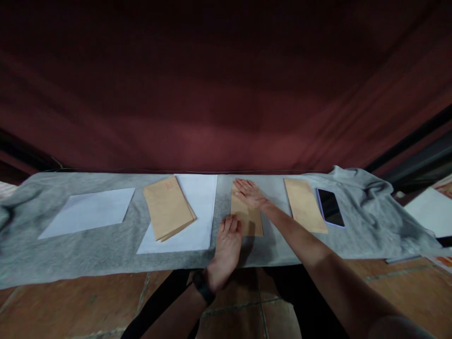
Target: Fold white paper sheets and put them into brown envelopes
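Observation:
A brown paper envelope [252, 221] lies lengthwise on the grey cloth in front of me. My right hand [250, 193] rests flat on its far end, fingers stretched out and side by side. At the near left edge of the same envelope, my left hand [229, 238] has its fingers curled down on the paper; its thumb is hidden. To the left, a small stack of brown envelopes [167, 207] lies askew on white sheets of paper [201, 202]. More brown envelopes [305, 205] lie to the right of my right hand.
A grey cloth [116, 249] covers the narrow work surface. Another white sheet [90, 212] lies at the far left. A phone [331, 207] with a dark screen sits on the right, near bunched cloth [367, 193]. Dark red fabric [212, 117] hangs behind.

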`<move>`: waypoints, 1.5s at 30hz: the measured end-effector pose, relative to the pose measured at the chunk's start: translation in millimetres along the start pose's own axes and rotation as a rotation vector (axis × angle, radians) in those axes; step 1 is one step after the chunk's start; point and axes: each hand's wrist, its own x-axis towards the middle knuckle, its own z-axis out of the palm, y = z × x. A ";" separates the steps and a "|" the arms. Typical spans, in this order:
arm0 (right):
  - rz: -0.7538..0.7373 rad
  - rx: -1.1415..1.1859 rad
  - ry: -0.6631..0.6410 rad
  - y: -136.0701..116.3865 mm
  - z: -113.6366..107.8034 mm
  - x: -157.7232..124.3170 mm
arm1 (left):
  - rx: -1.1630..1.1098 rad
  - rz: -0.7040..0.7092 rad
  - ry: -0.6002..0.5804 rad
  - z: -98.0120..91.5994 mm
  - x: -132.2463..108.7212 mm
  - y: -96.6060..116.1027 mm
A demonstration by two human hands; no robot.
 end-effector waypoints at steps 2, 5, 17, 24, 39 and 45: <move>-0.015 0.018 -0.012 -3.6 1.6 -5.0 | -0.031 0.038 -0.042 -0.9 1.0 -1.6; -0.053 0.068 -0.018 -10.2 5.7 -18.7 | -0.106 0.053 -0.076 -6.9 4.7 -5.2; -0.102 0.215 -0.034 -50.2 8.2 -94.5 | -0.355 -0.096 0.010 2.8 14.1 -22.0; -0.169 0.191 -0.051 -68.8 4.3 -133.0 | -0.370 -0.130 -0.073 -5.8 23.0 -25.0; -0.272 0.449 0.088 -84.1 -3.4 -172.6 | -0.244 0.253 -0.038 24.8 81.4 1.0; -0.129 0.863 0.187 -79.5 -2.8 -166.3 | -0.191 0.120 0.055 34.7 109.9 18.5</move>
